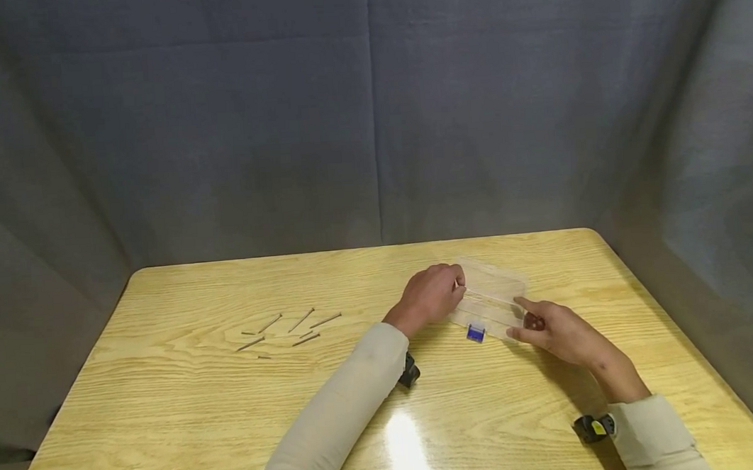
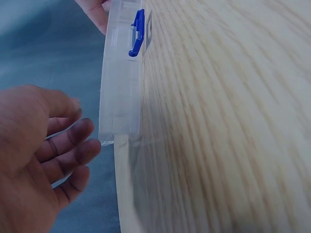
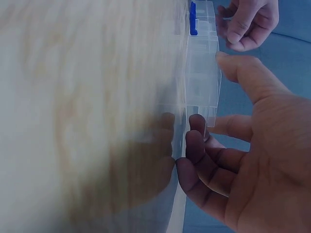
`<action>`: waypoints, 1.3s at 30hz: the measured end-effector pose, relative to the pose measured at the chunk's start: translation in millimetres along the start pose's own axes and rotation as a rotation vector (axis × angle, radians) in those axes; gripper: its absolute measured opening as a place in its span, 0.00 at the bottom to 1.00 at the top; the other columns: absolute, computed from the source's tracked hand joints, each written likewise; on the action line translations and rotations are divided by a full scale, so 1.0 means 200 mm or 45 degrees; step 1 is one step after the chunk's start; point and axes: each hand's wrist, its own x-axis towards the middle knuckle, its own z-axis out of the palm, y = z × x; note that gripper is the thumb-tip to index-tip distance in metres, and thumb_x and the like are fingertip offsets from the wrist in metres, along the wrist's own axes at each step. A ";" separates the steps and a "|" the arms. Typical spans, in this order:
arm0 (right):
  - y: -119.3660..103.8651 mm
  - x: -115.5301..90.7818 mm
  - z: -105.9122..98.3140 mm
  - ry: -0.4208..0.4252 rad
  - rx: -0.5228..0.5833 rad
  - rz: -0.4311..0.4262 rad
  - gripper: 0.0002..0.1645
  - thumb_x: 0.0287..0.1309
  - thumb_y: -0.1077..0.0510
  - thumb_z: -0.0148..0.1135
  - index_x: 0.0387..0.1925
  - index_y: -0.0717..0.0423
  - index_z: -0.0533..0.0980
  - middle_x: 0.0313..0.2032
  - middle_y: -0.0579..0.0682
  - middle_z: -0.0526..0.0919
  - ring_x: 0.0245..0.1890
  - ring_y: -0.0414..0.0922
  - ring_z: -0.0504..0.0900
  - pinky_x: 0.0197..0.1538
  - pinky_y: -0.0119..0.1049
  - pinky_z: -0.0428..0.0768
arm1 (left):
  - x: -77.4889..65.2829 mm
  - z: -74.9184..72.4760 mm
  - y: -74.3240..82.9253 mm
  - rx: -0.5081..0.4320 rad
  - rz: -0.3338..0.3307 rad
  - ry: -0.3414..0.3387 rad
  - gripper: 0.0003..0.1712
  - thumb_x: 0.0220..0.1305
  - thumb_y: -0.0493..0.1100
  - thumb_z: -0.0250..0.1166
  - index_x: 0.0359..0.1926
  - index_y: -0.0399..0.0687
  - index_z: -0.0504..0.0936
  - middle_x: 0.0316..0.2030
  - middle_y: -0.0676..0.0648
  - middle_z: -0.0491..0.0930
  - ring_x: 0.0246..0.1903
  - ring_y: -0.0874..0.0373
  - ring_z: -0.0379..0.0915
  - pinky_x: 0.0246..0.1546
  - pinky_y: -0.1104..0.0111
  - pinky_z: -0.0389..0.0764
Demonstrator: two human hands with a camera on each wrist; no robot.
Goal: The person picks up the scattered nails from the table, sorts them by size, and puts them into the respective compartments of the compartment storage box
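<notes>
A clear plastic box (image 1: 497, 315) with a blue latch (image 1: 475, 333) on its front lies on the table, and a clear panel (image 1: 490, 277) extends behind it. My right hand (image 1: 557, 330) spans the box's right end, thumb at the front edge and index finger farther back. In the right wrist view the thumb of my right hand (image 3: 272, 145) meets the box's upper edge, with the other fingers curled by its end. My left hand (image 1: 432, 294) is at the box's left end. Its fingers are loosely bent beside the box corner in the left wrist view.
Several grey nails (image 1: 301, 320) are scattered on the left half of the wooden table (image 1: 188, 415). Dark grey curtains (image 1: 269, 141) surround the table at the back and sides.
</notes>
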 end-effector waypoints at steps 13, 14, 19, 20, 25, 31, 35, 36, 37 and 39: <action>0.00 0.01 0.00 -0.015 0.034 0.009 0.45 0.68 0.51 0.68 0.71 0.77 0.61 0.31 0.48 0.74 0.27 0.43 0.69 0.29 0.35 0.68 | -0.05 -0.03 -0.03 -0.039 -0.007 0.040 0.10 0.77 0.44 0.56 0.47 0.53 0.84 0.38 0.56 0.79 0.33 0.64 0.72 0.32 0.69 0.73; 0.00 0.01 0.01 -0.015 0.033 0.008 0.45 0.68 0.50 0.68 0.71 0.77 0.61 0.31 0.48 0.74 0.27 0.43 0.69 0.29 0.35 0.68 | -0.06 -0.03 -0.03 -0.037 -0.004 0.045 0.10 0.77 0.44 0.56 0.46 0.53 0.84 0.37 0.56 0.79 0.32 0.64 0.72 0.31 0.69 0.73; 0.00 0.01 0.00 -0.023 0.021 0.012 0.46 0.68 0.49 0.68 0.72 0.76 0.60 0.32 0.48 0.75 0.28 0.43 0.70 0.30 0.35 0.69 | -0.09 -0.04 -0.06 -0.044 -0.005 0.061 0.09 0.77 0.45 0.57 0.43 0.55 0.84 0.34 0.58 0.77 0.30 0.64 0.71 0.29 0.69 0.72; 0.00 0.01 0.00 -0.025 0.021 0.016 0.46 0.68 0.49 0.68 0.72 0.76 0.60 0.32 0.48 0.75 0.28 0.43 0.70 0.30 0.35 0.69 | -0.10 -0.05 -0.07 -0.047 -0.006 0.065 0.08 0.77 0.45 0.57 0.42 0.55 0.83 0.34 0.58 0.77 0.30 0.64 0.70 0.28 0.69 0.72; -0.01 0.00 0.00 -0.038 0.031 0.027 0.47 0.69 0.48 0.67 0.73 0.76 0.59 0.32 0.48 0.75 0.28 0.43 0.69 0.30 0.36 0.68 | -0.15 -0.07 -0.11 -0.066 -0.001 0.086 0.09 0.76 0.45 0.57 0.41 0.56 0.84 0.32 0.59 0.76 0.29 0.63 0.70 0.27 0.68 0.71; -0.01 0.00 0.00 -0.055 0.046 0.011 0.48 0.69 0.48 0.67 0.73 0.76 0.58 0.29 0.48 0.73 0.26 0.41 0.68 0.29 0.36 0.67 | -0.22 -0.11 -0.16 -0.066 -0.013 0.119 0.09 0.76 0.45 0.58 0.42 0.55 0.84 0.32 0.58 0.76 0.28 0.64 0.70 0.26 0.69 0.71; 0.00 0.00 0.00 -0.055 0.053 0.016 0.47 0.69 0.48 0.67 0.74 0.75 0.58 0.29 0.48 0.73 0.26 0.40 0.68 0.30 0.36 0.68 | -0.26 -0.14 -0.18 -0.056 -0.042 0.115 0.09 0.76 0.46 0.58 0.43 0.55 0.85 0.32 0.58 0.76 0.28 0.64 0.70 0.26 0.68 0.71; 0.00 0.00 0.00 -0.055 0.054 0.014 0.47 0.69 0.48 0.66 0.74 0.75 0.58 0.29 0.47 0.73 0.26 0.40 0.68 0.30 0.36 0.68 | -0.27 -0.14 -0.19 -0.052 -0.053 0.113 0.09 0.77 0.47 0.58 0.43 0.55 0.85 0.32 0.58 0.76 0.28 0.64 0.70 0.26 0.68 0.71; 0.00 0.00 0.00 -0.056 0.054 0.010 0.47 0.70 0.48 0.66 0.74 0.75 0.58 0.29 0.47 0.73 0.26 0.41 0.68 0.30 0.36 0.68 | -0.27 -0.15 -0.20 -0.048 -0.063 0.110 0.09 0.77 0.47 0.58 0.43 0.55 0.84 0.32 0.58 0.76 0.28 0.64 0.69 0.27 0.68 0.71; 0.00 0.00 0.00 -0.057 0.049 -0.003 0.47 0.70 0.49 0.66 0.73 0.76 0.58 0.30 0.47 0.73 0.27 0.41 0.68 0.30 0.36 0.68 | -0.29 -0.15 -0.22 -0.040 -0.087 0.106 0.09 0.76 0.48 0.58 0.43 0.55 0.84 0.31 0.58 0.75 0.28 0.63 0.70 0.27 0.68 0.71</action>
